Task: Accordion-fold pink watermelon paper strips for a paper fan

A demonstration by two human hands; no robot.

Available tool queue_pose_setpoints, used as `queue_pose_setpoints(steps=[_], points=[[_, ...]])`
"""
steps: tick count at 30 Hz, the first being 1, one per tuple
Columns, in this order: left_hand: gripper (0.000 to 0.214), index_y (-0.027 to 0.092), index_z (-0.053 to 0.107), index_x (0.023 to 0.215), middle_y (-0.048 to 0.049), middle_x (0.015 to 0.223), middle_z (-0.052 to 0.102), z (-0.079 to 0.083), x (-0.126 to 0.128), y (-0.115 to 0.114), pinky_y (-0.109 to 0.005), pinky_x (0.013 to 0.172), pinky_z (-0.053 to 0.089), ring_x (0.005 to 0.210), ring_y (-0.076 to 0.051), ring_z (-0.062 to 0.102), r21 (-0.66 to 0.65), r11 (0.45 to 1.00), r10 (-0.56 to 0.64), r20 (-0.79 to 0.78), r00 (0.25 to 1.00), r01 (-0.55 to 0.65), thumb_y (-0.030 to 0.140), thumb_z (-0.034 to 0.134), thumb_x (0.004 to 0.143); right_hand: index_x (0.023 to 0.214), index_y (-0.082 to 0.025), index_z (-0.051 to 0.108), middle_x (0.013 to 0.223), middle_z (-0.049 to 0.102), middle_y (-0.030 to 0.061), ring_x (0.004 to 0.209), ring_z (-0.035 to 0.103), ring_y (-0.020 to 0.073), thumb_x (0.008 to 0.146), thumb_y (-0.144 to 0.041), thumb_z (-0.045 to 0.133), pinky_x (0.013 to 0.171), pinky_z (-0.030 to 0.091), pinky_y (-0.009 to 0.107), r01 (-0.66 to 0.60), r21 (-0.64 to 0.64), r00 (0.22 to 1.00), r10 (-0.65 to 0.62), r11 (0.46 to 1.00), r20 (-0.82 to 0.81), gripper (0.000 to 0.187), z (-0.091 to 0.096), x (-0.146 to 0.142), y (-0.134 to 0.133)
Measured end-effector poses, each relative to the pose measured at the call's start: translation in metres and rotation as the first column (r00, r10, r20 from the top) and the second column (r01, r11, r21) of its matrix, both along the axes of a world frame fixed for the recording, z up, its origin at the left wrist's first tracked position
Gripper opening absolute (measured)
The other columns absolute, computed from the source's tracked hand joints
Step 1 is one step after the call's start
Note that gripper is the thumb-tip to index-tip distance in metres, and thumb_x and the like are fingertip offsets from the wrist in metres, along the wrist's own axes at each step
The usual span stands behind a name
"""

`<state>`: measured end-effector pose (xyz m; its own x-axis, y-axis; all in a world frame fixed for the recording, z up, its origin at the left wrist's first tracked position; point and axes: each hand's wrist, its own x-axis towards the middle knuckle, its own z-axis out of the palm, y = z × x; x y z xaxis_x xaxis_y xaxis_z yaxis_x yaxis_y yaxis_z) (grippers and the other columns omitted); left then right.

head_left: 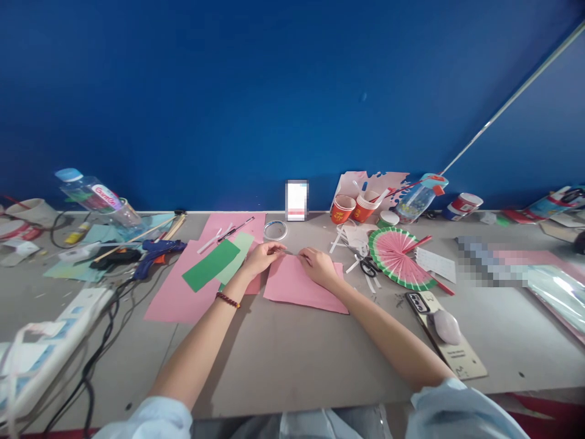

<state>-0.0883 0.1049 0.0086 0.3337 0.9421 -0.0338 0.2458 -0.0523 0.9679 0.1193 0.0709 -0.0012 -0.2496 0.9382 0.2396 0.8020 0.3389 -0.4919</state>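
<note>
A sheet of pink paper lies on the grey table in front of me, its near edge lifted slightly. My left hand pinches the paper's far left corner, thumb and fingers together. At the far edge, a little to the right, my right hand has curled fingers closed on the same sheet; its fingertips are partly hidden. Left of my left hand, a dark green paper strip and a light green one rest on larger pink sheets. A roll of clear tape sits beyond the left hand.
Black scissors, white paper scraps and a watermelon-patterned paper fan lie to the right. Nearby are a phone with a mouse on it. A blue glue gun and a power strip with cables are at left. Red paper cups stand behind.
</note>
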Motion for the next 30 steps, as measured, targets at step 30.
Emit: queue_pose_setpoints(steps=[30], points=[[0.029, 0.020, 0.068, 0.099, -0.0057, 0.099, 0.070, -0.011, -0.002, 0.005, -0.033, 0.087, 0.046, 0.095, -0.021, 0.063, 0.031, 0.999, -0.019, -0.053, 0.998, 0.021, 0.038, 0.064, 0.077, 0.088, -0.023, 0.064, 0.087, 0.068, 0.0025, 0.076, 0.059, 0.0160, 0.086, -0.017, 0.047, 0.064, 0.037, 0.024, 0.003, -0.013, 1.000, -0.003, 1.000, 0.003, 0.018, 0.004, 0.000, -0.002]])
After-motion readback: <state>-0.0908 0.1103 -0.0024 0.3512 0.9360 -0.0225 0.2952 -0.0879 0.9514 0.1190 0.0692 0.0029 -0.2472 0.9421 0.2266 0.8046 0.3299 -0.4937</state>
